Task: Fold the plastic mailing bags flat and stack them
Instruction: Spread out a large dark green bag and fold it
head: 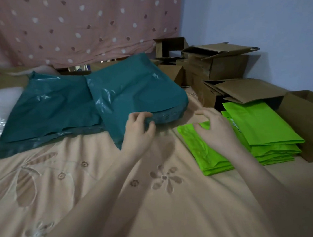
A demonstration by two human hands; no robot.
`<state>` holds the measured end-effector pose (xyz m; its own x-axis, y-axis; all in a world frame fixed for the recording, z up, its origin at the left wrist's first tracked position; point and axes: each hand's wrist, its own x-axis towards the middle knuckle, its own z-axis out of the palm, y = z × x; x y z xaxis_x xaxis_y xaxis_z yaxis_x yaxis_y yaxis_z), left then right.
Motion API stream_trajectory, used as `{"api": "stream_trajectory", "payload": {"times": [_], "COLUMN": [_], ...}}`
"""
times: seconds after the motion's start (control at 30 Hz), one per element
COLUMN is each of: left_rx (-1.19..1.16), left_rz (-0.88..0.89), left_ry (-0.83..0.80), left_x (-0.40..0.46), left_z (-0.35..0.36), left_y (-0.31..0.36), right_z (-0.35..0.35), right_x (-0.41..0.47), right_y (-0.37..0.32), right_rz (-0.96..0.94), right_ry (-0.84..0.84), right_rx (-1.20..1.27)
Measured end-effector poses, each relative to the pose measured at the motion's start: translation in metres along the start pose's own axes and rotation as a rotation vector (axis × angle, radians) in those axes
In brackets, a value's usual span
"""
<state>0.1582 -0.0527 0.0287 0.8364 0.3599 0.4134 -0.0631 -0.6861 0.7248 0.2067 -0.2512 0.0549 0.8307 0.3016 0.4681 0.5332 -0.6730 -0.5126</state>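
1. Nearest to us, the bed (160, 204) in its peach embroidered cover carried everything, and both forearms reached out across it.
2. Our left hand (137, 133) had its fingers (142, 117) and thumb clamped on the near edge of the right-hand teal mailing bag (136, 93). So that bag lay straight ahead of the left hand, its long axis running away from us toward the curtain (76, 24).
3. Our right hand (215, 130) hovered with fingers apart and curved, holding nothing, over the near-left corner of the green stack (264, 138). We judged the left hand the nearer one for drawing the teal bag in.
4. Beside it, further left, lay a second teal bag (44, 112), partly under the first.
5. Farthest off, cardboard boxes (221, 62) sat piled against the wall, behind the green stack.
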Motion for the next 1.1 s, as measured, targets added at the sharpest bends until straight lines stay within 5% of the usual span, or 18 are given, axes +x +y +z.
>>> {"api": "stream_trajectory", "payload": {"times": [0.27, 0.53, 1.1], "left_rx": [0.033, -0.276, -0.594], "left_rz": [-0.454, -0.623, -0.39], "left_ry": [0.024, 0.005, 0.198], "left_x": [0.03, 0.055, 0.046], "left_z": [-0.057, -0.055, -0.114], "left_y": [-0.06, -0.083, -0.017], "right_z": [0.028, 0.06, 0.001], "right_x": [0.09, 0.141, 0.114], "right_y": [-0.017, -0.006, -0.055], "right_rz": [0.099, 0.334, 0.256], "right_ry": [-0.072, -0.164, 0.049], "right_rx": [-0.006, -0.019, 0.143]}}
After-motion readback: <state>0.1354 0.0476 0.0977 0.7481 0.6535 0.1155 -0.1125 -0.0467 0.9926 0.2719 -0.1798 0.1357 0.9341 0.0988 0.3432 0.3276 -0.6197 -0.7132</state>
